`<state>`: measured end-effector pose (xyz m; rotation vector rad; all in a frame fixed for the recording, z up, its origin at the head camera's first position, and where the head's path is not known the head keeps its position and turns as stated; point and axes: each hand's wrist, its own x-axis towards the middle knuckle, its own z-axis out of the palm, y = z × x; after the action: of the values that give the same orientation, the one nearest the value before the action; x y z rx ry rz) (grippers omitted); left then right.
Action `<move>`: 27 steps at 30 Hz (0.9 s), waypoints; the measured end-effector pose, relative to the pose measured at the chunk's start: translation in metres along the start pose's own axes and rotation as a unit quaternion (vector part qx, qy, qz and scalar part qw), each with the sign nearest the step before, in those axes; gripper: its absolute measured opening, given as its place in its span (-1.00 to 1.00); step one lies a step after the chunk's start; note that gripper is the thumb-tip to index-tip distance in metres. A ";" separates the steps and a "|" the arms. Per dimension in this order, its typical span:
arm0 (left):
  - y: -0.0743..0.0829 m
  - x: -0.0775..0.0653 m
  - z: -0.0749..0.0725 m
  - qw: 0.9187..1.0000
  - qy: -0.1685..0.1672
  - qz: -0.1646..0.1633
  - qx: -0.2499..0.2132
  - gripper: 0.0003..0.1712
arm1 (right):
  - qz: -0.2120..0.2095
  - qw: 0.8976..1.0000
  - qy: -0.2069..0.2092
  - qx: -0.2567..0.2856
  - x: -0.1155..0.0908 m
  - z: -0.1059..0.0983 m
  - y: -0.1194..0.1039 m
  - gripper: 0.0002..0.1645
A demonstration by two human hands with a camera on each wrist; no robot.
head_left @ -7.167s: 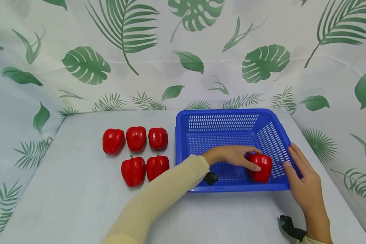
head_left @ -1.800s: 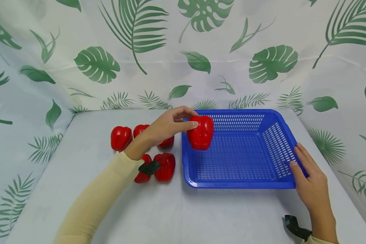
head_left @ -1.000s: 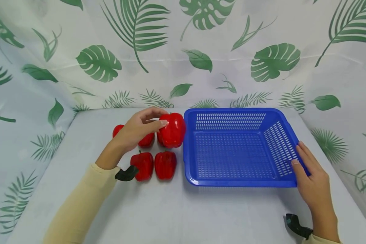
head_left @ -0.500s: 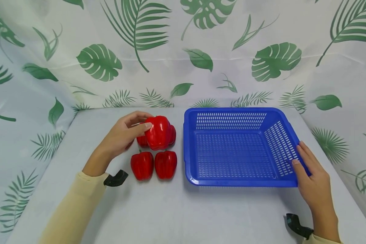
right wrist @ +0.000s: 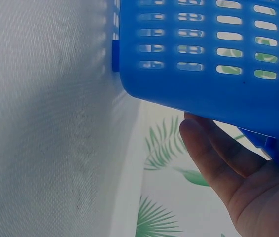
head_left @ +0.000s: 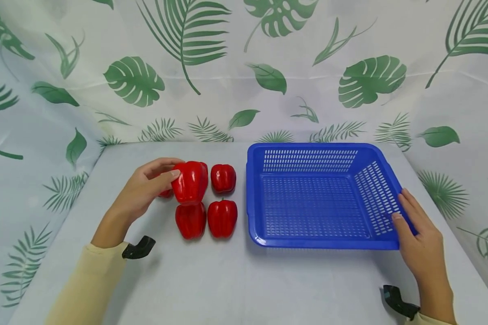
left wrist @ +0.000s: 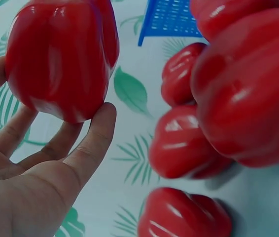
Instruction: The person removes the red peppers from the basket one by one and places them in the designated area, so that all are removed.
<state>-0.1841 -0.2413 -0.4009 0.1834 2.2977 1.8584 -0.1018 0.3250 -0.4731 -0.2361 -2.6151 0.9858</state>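
Note:
In the head view my left hand point(head_left: 140, 192) holds a glossy red bell pepper point(head_left: 190, 183) by its left side, above the others. The left wrist view shows that bell pepper point(left wrist: 60, 59) between thumb and fingertips. Two peppers sit in front, a left one point(head_left: 190, 222) and a right one point(head_left: 222, 219). Behind stands another bell pepper point(head_left: 223, 178); two more are mostly hidden by the held pepper and my hand. My right hand point(head_left: 423, 239) grips the right rim of a blue perforated basket point(head_left: 329, 242), thumb on the rim, fingers point(right wrist: 211, 158) along the outside.
The basket stands right of the peppers on a white table point(head_left: 268, 284). A leaf-printed cloth point(head_left: 211, 81) hangs behind and at both sides. A black wrist piece sits on each sleeve, the left one point(head_left: 139, 248) near the front peppers.
My left hand has carried the bell pepper from inside the basket leftward over its rim, then further left and lower among the other peppers. My right hand has stayed on the basket's rim.

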 end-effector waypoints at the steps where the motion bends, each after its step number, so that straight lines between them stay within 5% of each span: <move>1: -0.002 -0.002 -0.001 1.000 0.002 0.000 -0.004 -0.48 | 0.001 1.000 0.000 0.000 0.000 0.000 0.000 -0.32; 27: -0.055 -0.045 -0.044 0.996 0.056 -0.004 -0.069 -0.56 | 0.012 1.000 0.002 -0.004 -0.001 0.001 -0.001 -0.34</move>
<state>-0.1491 -0.3040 -0.4426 0.0519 2.2245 2.0646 -0.1014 0.3235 -0.4729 -0.2724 -2.6185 0.9814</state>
